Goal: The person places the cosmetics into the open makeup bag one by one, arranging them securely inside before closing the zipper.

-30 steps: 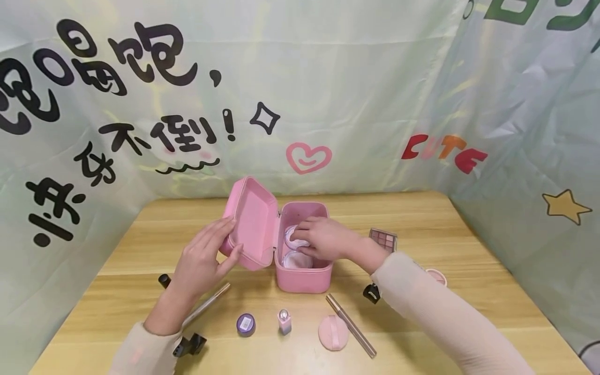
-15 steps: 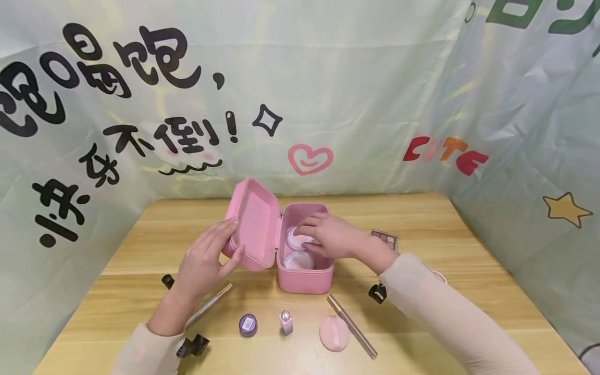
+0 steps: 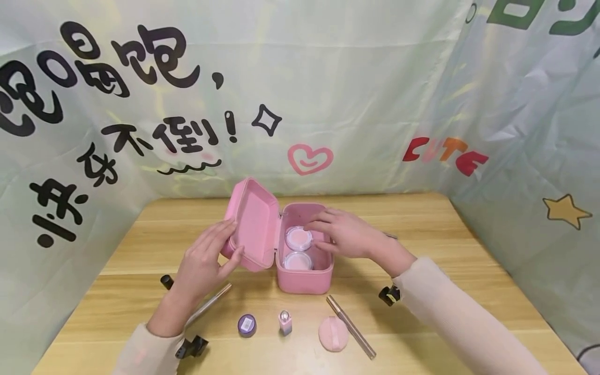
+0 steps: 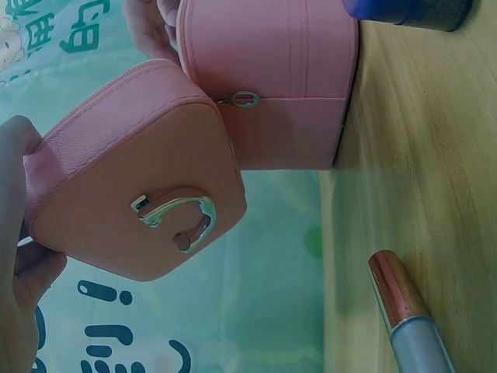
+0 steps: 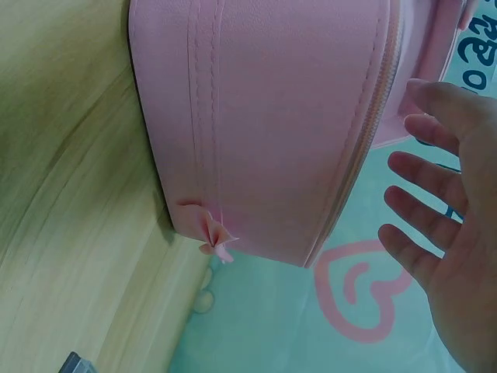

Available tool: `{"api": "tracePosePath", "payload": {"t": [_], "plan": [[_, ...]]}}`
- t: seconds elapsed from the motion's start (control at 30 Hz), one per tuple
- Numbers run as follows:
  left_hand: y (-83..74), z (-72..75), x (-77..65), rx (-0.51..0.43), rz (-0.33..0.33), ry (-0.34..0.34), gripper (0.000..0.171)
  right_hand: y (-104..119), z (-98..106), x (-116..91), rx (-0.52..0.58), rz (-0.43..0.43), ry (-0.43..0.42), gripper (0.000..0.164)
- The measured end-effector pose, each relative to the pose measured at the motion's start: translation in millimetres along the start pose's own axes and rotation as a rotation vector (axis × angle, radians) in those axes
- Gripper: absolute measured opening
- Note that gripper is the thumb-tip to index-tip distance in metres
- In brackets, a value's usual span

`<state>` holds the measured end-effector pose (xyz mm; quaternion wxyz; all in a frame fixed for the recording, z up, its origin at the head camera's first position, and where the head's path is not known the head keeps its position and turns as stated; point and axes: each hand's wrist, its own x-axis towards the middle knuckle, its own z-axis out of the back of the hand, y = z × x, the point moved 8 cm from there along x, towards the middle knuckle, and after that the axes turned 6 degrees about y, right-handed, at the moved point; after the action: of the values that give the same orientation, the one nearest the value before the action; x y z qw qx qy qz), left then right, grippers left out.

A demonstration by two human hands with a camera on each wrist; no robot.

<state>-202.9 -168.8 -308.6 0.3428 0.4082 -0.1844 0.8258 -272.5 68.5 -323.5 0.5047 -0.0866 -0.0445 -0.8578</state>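
Note:
A pink vanity case (image 3: 304, 282) stands on the table with its lid (image 3: 255, 224) swung out to the left. My left hand (image 3: 202, 263) holds that lid by its outer edge, thumb (image 4: 39, 272) and fingers spread along it. Two round compacts with pale pink centres, a rear one (image 3: 298, 238) and a front one (image 3: 297, 261), lie inside the case. Over the case's right rim hovers my right hand (image 3: 349, 234), holding nothing, its fingers apart and slightly bent. In the right wrist view these fingers (image 5: 423, 179) show beside the case's zipped rim.
In front of the case are a purple-lidded jar (image 3: 246, 325), a small pink bottle (image 3: 285, 323), a pink powder puff (image 3: 333, 334) and a slim metallic tube (image 3: 351, 327). A silver stick (image 3: 211, 302) and a black-ended item (image 3: 166, 282) lie near my left forearm.
My right hand has drawn back to the right from the compacts, leaving both uncovered inside the case. The left hand stays on the lid. The palette is now mostly hidden behind the right arm.

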Motion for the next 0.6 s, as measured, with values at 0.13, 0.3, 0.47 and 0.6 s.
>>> {"api": "tracePosePath", "payload": {"t": [0.13,0.3,0.47,0.6], "plan": [[1.1,-2.1,0.1,-0.005,0.004,-0.004,0.052,-0.2,0.8,-3.3,0.002,-0.014,0.009,0.039],[0.3,-2.9,-1.6,-0.005,0.006,-0.017,0.051,0.3,3.4,-8.7,0.018,-0.034,0.003,0.041],[-0.6,-3.2,-1.8,-0.015,0.001,-0.02,0.05,0.3,11.1,-21.9,0.029,-0.065,-0.035,0.042],[-1.2,-2.0,-1.2,-0.02,-0.006,-0.032,0.05,1.9,18.4,-33.0,0.044,-0.071,-0.074,0.044]]}}
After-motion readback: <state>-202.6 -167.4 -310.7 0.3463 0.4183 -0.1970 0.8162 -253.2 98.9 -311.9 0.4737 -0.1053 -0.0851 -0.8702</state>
